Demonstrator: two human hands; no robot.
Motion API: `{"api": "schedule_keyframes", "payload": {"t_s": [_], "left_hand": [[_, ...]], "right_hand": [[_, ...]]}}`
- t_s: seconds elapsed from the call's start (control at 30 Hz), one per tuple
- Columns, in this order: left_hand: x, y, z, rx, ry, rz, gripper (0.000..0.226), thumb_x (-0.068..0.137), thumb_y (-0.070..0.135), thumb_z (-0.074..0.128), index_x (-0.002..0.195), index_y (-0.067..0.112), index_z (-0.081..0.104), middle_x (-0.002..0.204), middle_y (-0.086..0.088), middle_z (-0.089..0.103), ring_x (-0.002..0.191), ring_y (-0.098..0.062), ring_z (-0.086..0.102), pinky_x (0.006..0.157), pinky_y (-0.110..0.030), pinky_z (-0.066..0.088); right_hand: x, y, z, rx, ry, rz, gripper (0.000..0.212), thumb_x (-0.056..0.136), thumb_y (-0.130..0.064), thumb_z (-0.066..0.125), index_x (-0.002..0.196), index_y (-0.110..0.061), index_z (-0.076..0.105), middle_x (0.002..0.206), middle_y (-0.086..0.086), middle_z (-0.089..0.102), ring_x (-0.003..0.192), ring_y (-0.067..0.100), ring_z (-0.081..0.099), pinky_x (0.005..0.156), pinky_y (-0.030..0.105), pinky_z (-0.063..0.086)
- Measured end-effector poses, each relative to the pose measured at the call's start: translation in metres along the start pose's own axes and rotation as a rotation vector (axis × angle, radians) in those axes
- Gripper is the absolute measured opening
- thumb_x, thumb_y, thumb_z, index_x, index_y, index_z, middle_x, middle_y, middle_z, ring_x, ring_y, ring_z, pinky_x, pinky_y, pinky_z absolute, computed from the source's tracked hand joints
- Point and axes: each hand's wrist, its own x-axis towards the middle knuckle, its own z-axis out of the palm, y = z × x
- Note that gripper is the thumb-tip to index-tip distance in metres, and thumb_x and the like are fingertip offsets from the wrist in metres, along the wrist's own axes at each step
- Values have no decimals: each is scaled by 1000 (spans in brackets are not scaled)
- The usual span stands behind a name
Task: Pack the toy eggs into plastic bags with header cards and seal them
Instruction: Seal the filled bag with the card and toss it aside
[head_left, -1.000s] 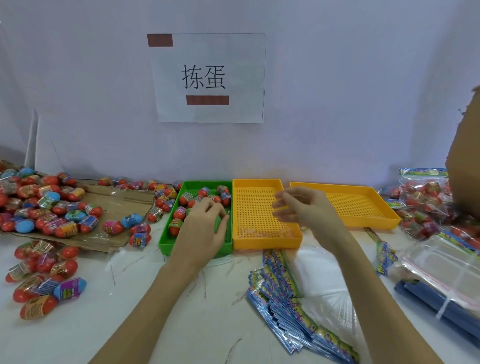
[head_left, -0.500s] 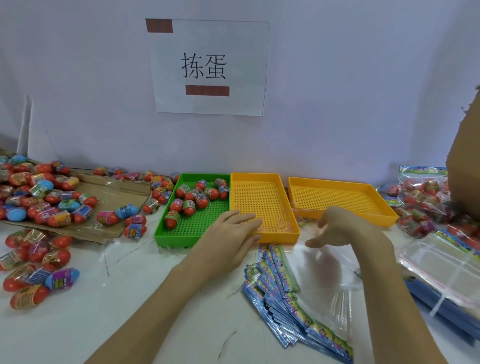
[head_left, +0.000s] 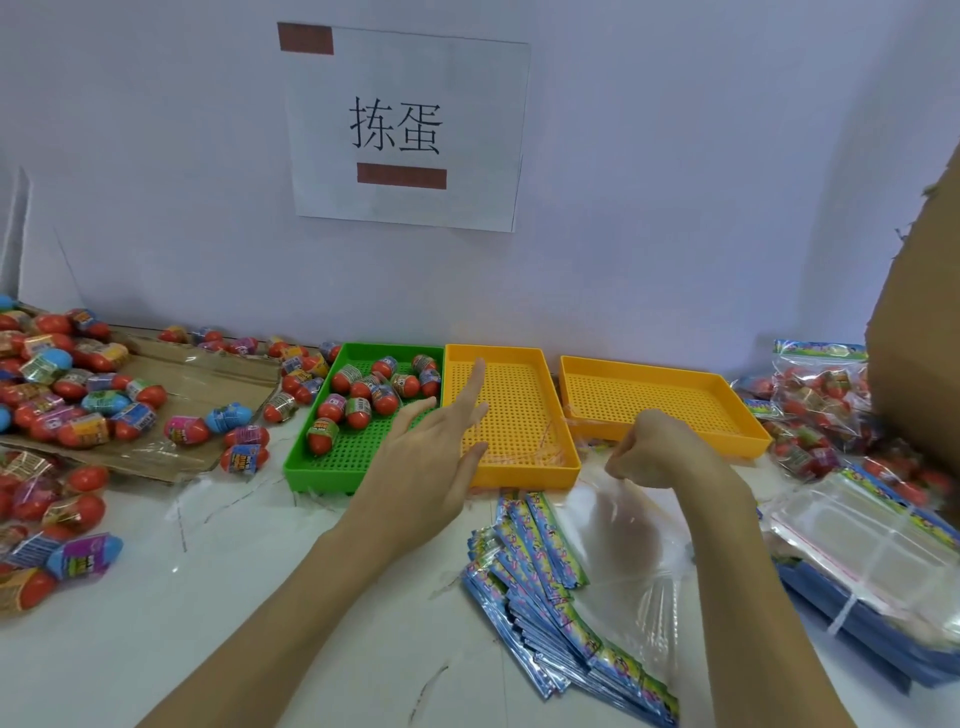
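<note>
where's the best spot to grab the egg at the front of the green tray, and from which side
Judging by its pose, take the front egg around its labelled middle, coming straight down from above. It lies on its side, apart from the other eggs, with bare mesh around it in the green tray, so fingers could probably close across its narrow width. The left hand is nearest.

Even, soft, bright light fills the view, casting only faint shadows on the white tabletop (head_left: 260, 597). Glare glints off the clear plastic bags (head_left: 639, 561). Wide-angle distortion bends the edges, where detail goes slightly soft.
</note>
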Motion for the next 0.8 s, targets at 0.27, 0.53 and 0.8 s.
{"api": "schedule_keyframes", "payload": {"t_s": [0.27,0.53,0.8], "left_hand": [[0,4,-1,78,5,-10,47,105,36,58,148,18,57,164,-8,38,156,-23,31,125,-52,24],[1,5,-1,57,38,-21,41,104,43,51,125,16,74,164,-8,40,156,-22,28,126,-50,22],[6,22,-8,-622,36,-410,63,96,70,49,146,32,55,138,24,56,132,10,43,116,-26,34]], "right_hand": [[-4,8,-12,157,40,-34,22,99,-10,55,101,3,71,102,19,74,91,30,63,74,36,49],[-18,-11,-13,926,69,-261,4,100,-13,66,101,-10,69,74,7,70,65,18,61,60,27,51],[-26,-42,0,1302,-192,-527,16,103,-9,59,114,-6,70,75,1,64,57,15,62,53,22,53]]}}
